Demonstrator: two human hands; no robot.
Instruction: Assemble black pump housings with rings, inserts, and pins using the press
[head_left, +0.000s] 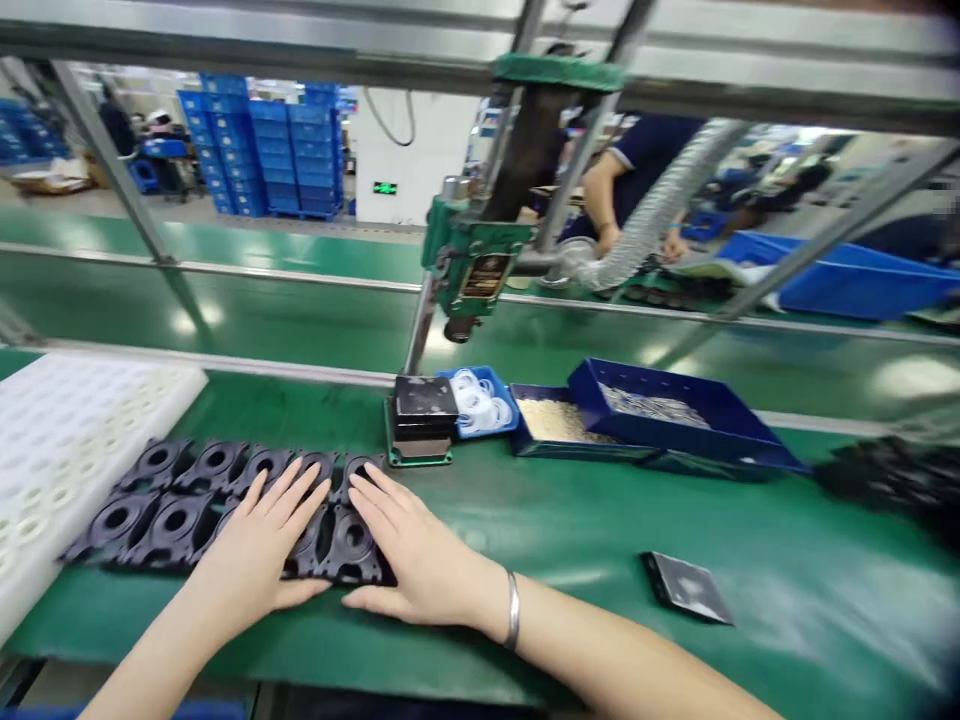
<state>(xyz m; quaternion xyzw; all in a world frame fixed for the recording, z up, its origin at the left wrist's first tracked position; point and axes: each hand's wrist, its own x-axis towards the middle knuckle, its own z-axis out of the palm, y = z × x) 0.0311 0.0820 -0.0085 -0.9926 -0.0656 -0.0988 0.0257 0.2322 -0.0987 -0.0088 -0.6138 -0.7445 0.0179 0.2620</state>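
Note:
Two rows of black plastic parts with round holes (175,521) lie side by side on the green tabletop (525,560). My left hand (259,540) rests flat over the middle of these rows, its fingers spread and its thumb along the near edge. At the right end of the rows, my right hand (420,550) lies with its fingers extended over the last parts and its thumb apart. Neither hand is closed around anything. The palms hide some of the parts. A metal bangle circles my right wrist.
A white tray with rings (97,430) is at left. A black block (425,405) stands below a green press (480,260). Blue bins (675,410) hold small pieces behind. A flat black piece (686,588) and a dark heap (892,485) lie right. Another person's arms show beyond.

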